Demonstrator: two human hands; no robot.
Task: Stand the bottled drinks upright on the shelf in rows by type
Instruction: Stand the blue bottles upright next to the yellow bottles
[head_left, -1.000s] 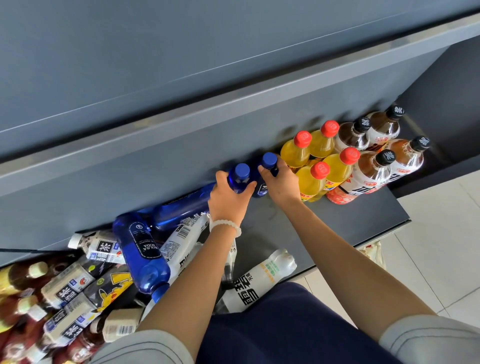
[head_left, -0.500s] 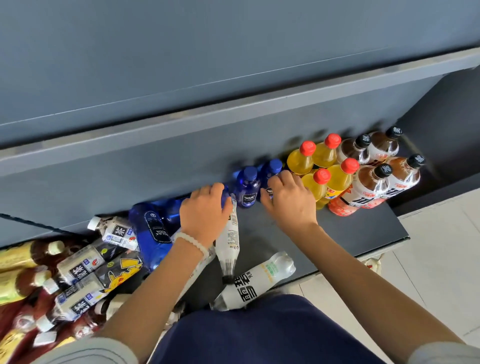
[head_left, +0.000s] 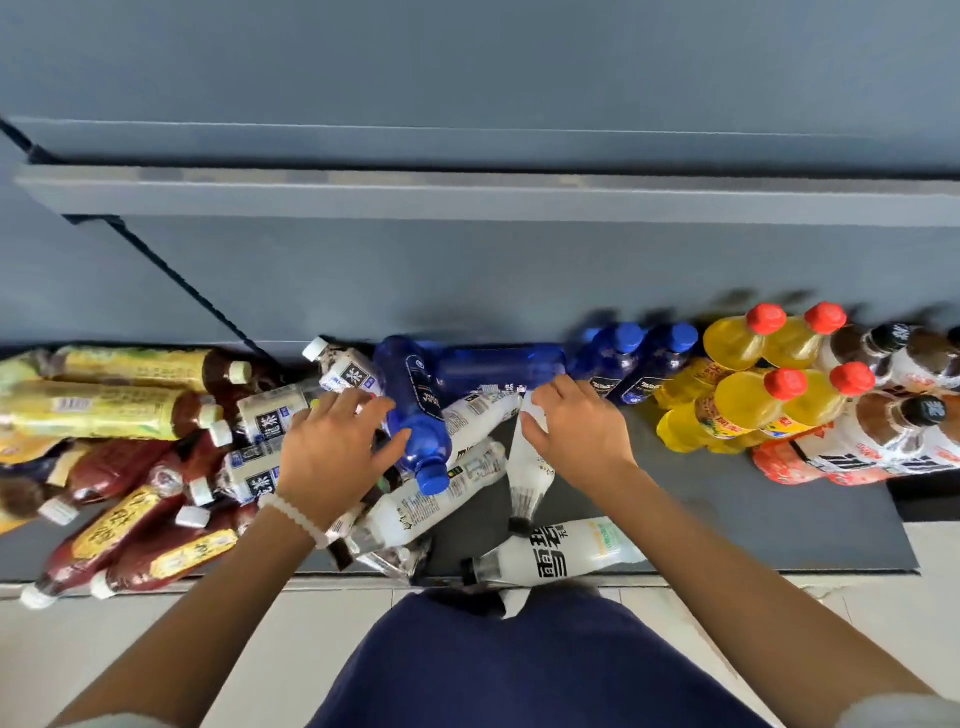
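While both hands reach into a heap of plastic bottles, the dark grey shelf (head_left: 727, 525) shows smooth and matte beneath them. At far left, long bottles with glossy yellow labels (head_left: 104, 410) lie on their sides, white caps pointing right. Below them, dark red bottles (head_left: 119, 540) lie tumbled, their caps toward the shelf's front edge. Just right of these, small bottles with white labels and dark print (head_left: 270, 421) lie jumbled among the rest. The left hand (head_left: 332, 447), a pale bead bracelet (head_left: 293, 519) round its wrist, spreads its fingers over this pile, thumb touching a translucent blue bottle (head_left: 415, 410) that lies with its blue cap toward the viewer. A second blue bottle (head_left: 498, 366) lies crosswise against the back wall. Cloudy white bottles (head_left: 441, 499) lie slanted under and between the hands; another (head_left: 561, 558) rests at the front edge. The right hand (head_left: 576, 431) curls loosely, fingertips at the crosswise blue bottle; whether it grips is unclear. To its right, two blue bottles (head_left: 634, 364) stand upright, then four rounded yellow bottles with red caps (head_left: 748, 384), then brown bottles with black caps (head_left: 883, 431).
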